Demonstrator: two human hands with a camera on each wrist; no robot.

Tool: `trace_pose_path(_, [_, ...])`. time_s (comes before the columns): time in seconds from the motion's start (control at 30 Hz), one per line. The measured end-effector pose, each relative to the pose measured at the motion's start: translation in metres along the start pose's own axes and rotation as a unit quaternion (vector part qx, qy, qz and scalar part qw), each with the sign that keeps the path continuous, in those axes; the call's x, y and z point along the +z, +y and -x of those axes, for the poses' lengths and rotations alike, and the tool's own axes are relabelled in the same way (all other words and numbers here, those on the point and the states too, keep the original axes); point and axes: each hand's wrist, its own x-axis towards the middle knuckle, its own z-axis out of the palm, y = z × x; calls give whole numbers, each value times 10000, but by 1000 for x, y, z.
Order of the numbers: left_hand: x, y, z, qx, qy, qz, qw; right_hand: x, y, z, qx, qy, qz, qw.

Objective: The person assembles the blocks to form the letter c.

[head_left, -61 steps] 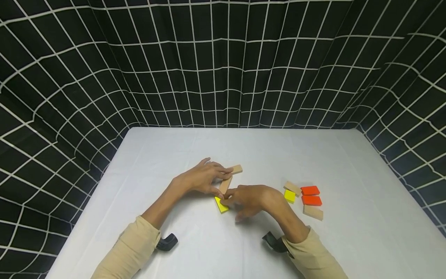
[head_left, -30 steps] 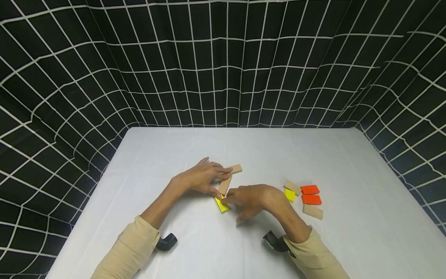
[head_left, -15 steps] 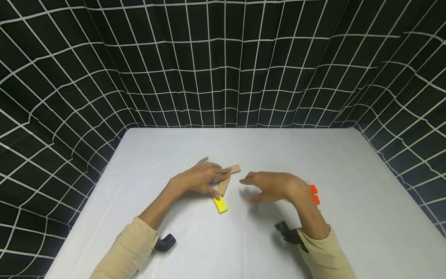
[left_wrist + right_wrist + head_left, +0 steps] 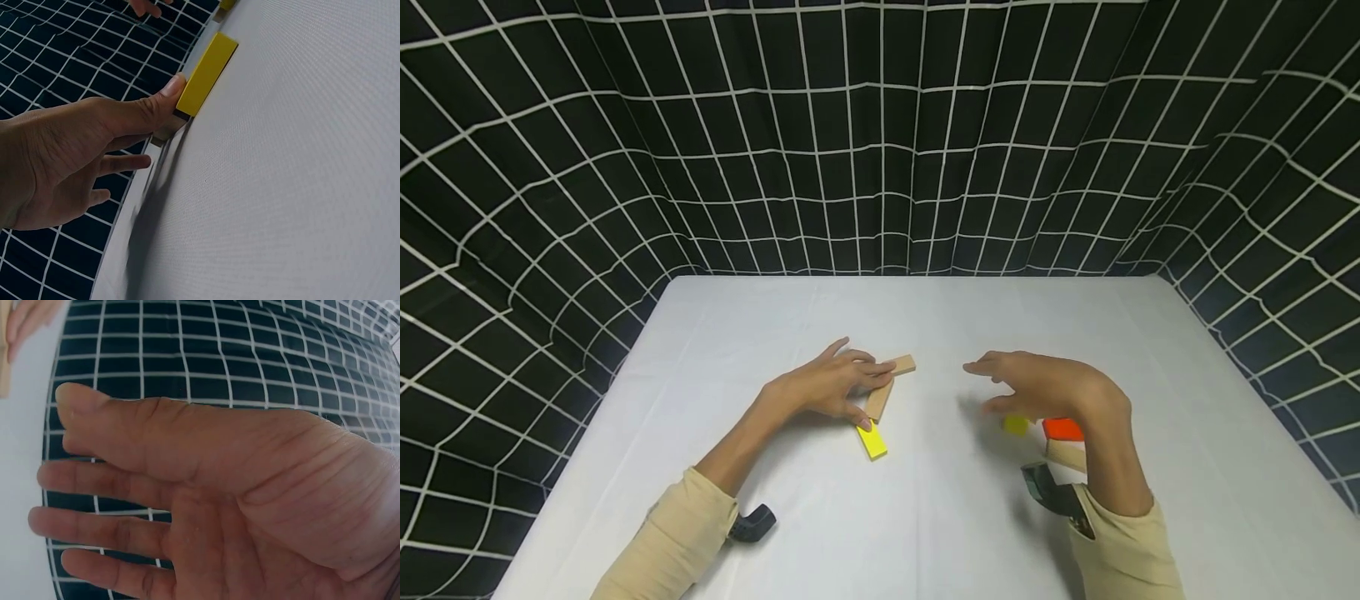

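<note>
My left hand (image 4: 831, 385) rests over a short line of flat blocks. Its thumb touches the near yellow block (image 4: 872, 440), and its fingertips lie on the far wooden block (image 4: 904, 364). Between these two sits another wooden block (image 4: 880, 402), partly under the hand. The left wrist view shows the thumb against the end of the yellow block (image 4: 207, 74), the other fingers loosely extended. With fingers stretched out and nothing held, my right hand (image 4: 1045, 385) hovers above the loose blocks. A small yellow block (image 4: 1016, 426) shows beneath it, partly covered.
A red block (image 4: 1063, 430) and a wooden block (image 4: 1066, 455) lie by my right forearm, which hides others there. The white table (image 4: 775, 308) ends at a black curtain (image 4: 880, 167) with a white grid. A black wrist mount (image 4: 1048, 490) juts from each sleeve.
My right hand has left the yellow block beside the left thumb and moved right, over the loose blocks, its fingers now extended. The left hand stays in place.
</note>
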Motion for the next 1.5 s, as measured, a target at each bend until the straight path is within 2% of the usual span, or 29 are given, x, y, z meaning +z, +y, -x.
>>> trace_pose_path(0.2, [0, 0, 1, 15, -7, -19, 10000, -4, 20, 11, 421, 109, -151, 9989])
trace_pose_path(0.53, [0, 1, 1, 27, 35, 82, 10000, -5, 58, 18, 1065, -153, -150, 9941])
trace_pose_path(0.77, [0, 1, 1, 10, 39, 118, 9999, -2, 80, 14, 1782, -361, -408, 9825])
trace_pose_path(0.93, [-1, 1, 1, -16, 12, 133, 9999, 2, 87, 5, 2179, -570, -1008, 9691])
trace_pose_path(1.03, [-1, 1, 0, -19, 9, 146, 9999, 4, 91, 2, 2135, -583, -994, 9701])
trace_pose_path(1.13, [-1, 1, 0, -31, 14, 111, 9999, 4, 95, 1, 1936, -475, -663, 9777])
trace_pose_path(1.23, [-1, 1, 0, -41, 8, 112, 9999, 5, 102, 2, 1834, -355, -523, 9810])
trace_pose_path(1.5, [-1, 1, 1, -19, 6, 205, 9998, 8, 111, -11, 1713, 178, -434, 9841])
